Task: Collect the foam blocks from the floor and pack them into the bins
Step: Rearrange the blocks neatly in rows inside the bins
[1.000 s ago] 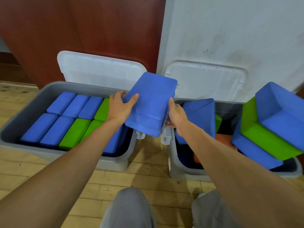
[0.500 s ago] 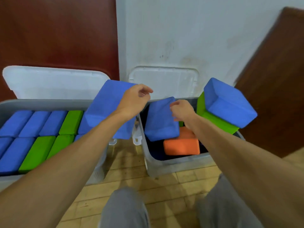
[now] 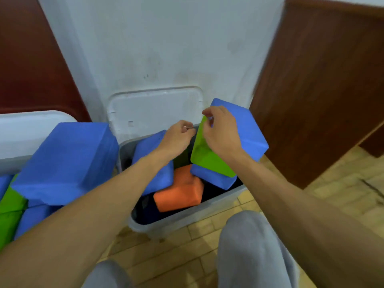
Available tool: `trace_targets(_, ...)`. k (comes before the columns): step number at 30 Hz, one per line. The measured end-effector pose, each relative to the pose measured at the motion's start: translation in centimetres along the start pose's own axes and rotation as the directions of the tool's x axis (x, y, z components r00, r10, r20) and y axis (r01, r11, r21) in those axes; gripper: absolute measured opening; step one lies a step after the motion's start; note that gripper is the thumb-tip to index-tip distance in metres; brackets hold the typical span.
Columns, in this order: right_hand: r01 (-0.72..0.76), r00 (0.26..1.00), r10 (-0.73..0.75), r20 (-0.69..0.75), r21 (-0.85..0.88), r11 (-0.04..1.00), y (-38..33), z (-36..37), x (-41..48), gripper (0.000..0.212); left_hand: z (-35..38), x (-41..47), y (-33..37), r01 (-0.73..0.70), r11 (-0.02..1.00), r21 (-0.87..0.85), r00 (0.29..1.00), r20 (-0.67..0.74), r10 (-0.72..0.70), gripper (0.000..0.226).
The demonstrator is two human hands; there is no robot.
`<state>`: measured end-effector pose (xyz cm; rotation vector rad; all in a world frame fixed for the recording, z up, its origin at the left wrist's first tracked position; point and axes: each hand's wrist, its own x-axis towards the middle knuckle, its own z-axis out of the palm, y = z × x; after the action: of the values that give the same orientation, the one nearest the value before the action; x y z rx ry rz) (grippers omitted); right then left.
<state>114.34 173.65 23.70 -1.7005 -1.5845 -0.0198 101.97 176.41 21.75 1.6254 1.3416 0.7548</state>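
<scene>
The right grey bin (image 3: 187,217) holds a jumble of foam blocks: a blue block (image 3: 153,163) at its left, an orange block (image 3: 180,188) in the middle, and a tilted green block (image 3: 207,159) sandwiched between a blue block on top (image 3: 247,132) and another blue block (image 3: 214,177) beneath. My right hand (image 3: 222,132) lies on this stack, its fingers curled over the green block's upper corner. My left hand (image 3: 178,136) hovers over the bin with curled fingers at the green block's left edge; blur hides whether it pinches. A large blue block (image 3: 66,161) lies on the left bin's blocks.
White lids lean on the wall behind both bins, the right bin's lid (image 3: 153,109) and the left bin's lid (image 3: 31,129). Packed green blocks (image 3: 10,204) and blue blocks show at far left. A dark wooden panel (image 3: 322,90) stands to the right. My knees (image 3: 249,246) are below, over wooden flooring.
My left hand let go of the large blue block, which now rests on the left bin, and moved right. My right hand shifted from the blue block to the green one. View panned right.
</scene>
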Motion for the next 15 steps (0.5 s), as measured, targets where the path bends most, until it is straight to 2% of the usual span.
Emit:
trace_targets(1, -0.021, 0.995, 0.014, -0.102, -0.068, 0.997, 1.0, -0.4, 0.1, 0.034, 0.9, 0.4, 0.4, -0.011, 1.0, -0.005, 1.0, 0.016, 0.011, 0.027)
trace_targets(2, -0.103, 0.979, 0.075, -0.189, -0.14, 0.985, 2.1, -0.8, 0.2, 0.04, 1.8, 0.7, 0.5, -0.012, 1.0, -0.008, 0.999, 0.049, 0.013, 0.027)
trace_targets(3, -0.233, 0.959, 0.193, -0.208, -0.187, 0.954, 3.4, -1.1, 0.2, 0.048, 2.6, 1.3, 0.2, -0.01, 1.0, -0.002, 0.997, 0.074, 0.011, 0.031)
trace_targets(5, -0.474, 0.88, 0.465, -0.098, -0.247, 0.845, 5.7, -1.1, -0.2, 0.062, 4.2, 2.6, -1.1, 0.049, 0.999, -0.002, 0.996, 0.077, -0.049, 0.061)
trace_targets(6, -0.53, 0.841, 0.539, -0.054, -0.282, 0.799, 6.4, -1.0, -0.6, 0.064, 4.8, 3.0, -1.7, 0.087, 0.996, -0.008, 0.993, 0.086, -0.086, 0.068)
trace_targets(7, -0.534, 0.832, 0.554, -0.029, -0.313, 0.786, 6.9, -0.8, -0.9, 0.063, 5.2, 3.6, -2.2, 0.123, 0.992, -0.004, 0.988, 0.099, -0.122, 0.071)
trace_targets(9, -0.485, 0.862, 0.507, -0.026, -0.337, 0.807, 7.4, -0.8, -1.1, 0.058, 5.1, 2.6, -1.1, 0.184, 0.983, -0.018, 0.978, 0.108, -0.181, 0.075)
trace_targets(11, -0.452, 0.886, 0.461, -0.043, -0.301, 0.84, 7.8, -1.3, -0.5, 0.051, 5.0, 2.8, -0.9, 0.213, 0.975, -0.064, 0.973, 0.106, -0.205, 0.089)
trace_targets(13, -0.469, 0.883, 0.462, -0.084, -0.181, 0.864, 8.6, -2.3, 0.0, 0.038, 4.4, 2.1, 0.1, 0.241, 0.966, -0.09, 0.966, 0.116, -0.23, 0.105)
trace_targets(14, -0.521, 0.851, 0.514, -0.108, -0.048, 0.852, 9.3, -2.7, 0.1, 0.034, 4.3, 2.2, 0.4, 0.26, 0.961, -0.095, 0.96, 0.133, -0.246, 0.106)
trace_targets(15, -0.599, 0.786, 0.608, -0.109, 0.106, 0.794, 9.7, -3.3, 0.2, 0.034, 4.2, 1.8, 1.0, 0.268, 0.958, -0.107, 0.957, 0.148, -0.251, 0.101)
